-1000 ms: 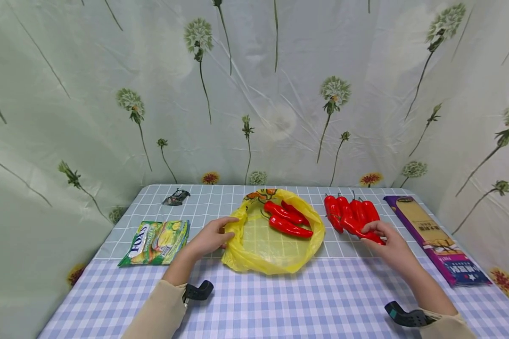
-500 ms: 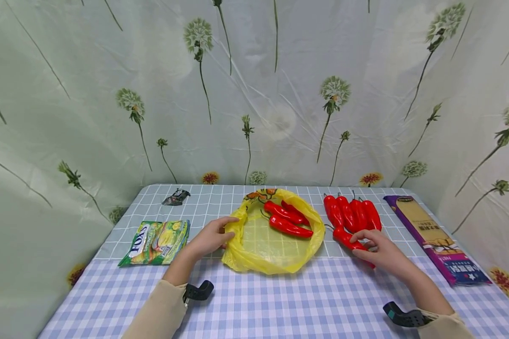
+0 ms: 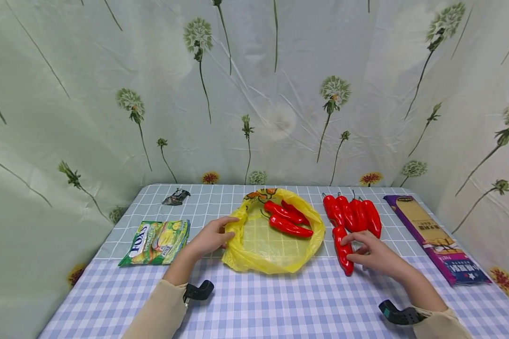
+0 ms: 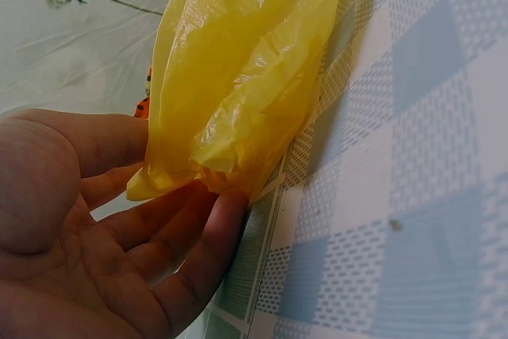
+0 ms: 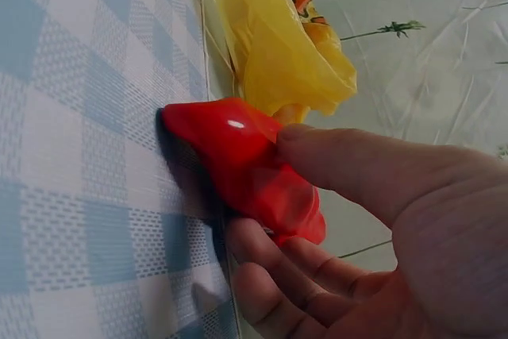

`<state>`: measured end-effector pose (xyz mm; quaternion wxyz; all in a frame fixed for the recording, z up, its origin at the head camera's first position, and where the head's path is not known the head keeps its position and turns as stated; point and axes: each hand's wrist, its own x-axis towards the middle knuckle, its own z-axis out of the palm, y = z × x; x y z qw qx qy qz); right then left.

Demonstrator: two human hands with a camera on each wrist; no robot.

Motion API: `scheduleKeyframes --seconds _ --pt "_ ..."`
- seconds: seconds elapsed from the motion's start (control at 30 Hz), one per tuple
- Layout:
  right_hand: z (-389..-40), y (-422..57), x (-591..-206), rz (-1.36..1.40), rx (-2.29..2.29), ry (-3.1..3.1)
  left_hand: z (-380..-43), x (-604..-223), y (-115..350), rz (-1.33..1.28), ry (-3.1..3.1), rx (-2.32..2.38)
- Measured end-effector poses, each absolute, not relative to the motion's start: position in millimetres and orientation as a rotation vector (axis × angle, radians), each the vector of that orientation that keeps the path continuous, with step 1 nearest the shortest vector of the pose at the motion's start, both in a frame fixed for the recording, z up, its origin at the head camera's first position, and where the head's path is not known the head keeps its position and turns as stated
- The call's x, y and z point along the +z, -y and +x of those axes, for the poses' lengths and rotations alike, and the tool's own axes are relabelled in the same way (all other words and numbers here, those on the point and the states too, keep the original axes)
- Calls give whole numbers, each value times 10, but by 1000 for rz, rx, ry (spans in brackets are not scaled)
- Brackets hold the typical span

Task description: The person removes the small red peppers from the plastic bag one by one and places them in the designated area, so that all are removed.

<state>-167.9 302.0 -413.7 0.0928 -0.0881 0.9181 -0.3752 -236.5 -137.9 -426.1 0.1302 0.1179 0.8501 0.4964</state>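
My left hand (image 3: 211, 239) pinches the left rim of a yellow plastic bag (image 3: 275, 261), thumb on one side and fingers on the other. The bag's mouth gapes upward, with several red chili peppers (image 3: 289, 227) lying inside toward its right and back. To the right of the bag, my right hand (image 3: 375, 254) grips another red chili pepper (image 3: 340, 249) between thumb and fingers. In the right wrist view this glossy pepper (image 5: 238, 148) is close over the cloth, its tip toward me. Behind it, several more red peppers (image 3: 356, 214) lie side by side.
A green FOX'S candy bag (image 3: 159, 241) lies to the left, with a small black wrapper (image 3: 176, 197) behind it. At the right edge is a purple and tan pasta package (image 3: 432, 235). A checked cloth (image 3: 258, 306) covers the table, and a floral curtain (image 3: 271, 94) hangs behind.
My right hand has drawn its pepper off the pile, toward me and to the left, turning it so the tip points nearer. The left hand and bag have stayed in place.
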Motion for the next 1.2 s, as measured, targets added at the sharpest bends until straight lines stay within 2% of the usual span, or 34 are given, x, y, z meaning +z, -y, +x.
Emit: scheduleKeyframes --seconds 0.37,0.8,1.2 --pt "-1768 -2946 -4047 -321 -1055 -2887 -2381 -4261 1389 365 -2490 1428" --pt "-1908 -2637 -3884 -341 -1103 -3022 -2380 -4273 1401 326 -2479 1444" --pt "-1987 -2391 -3891 -368 -1221 -3031 -2380 -4283 1402 352 -2487 1441"
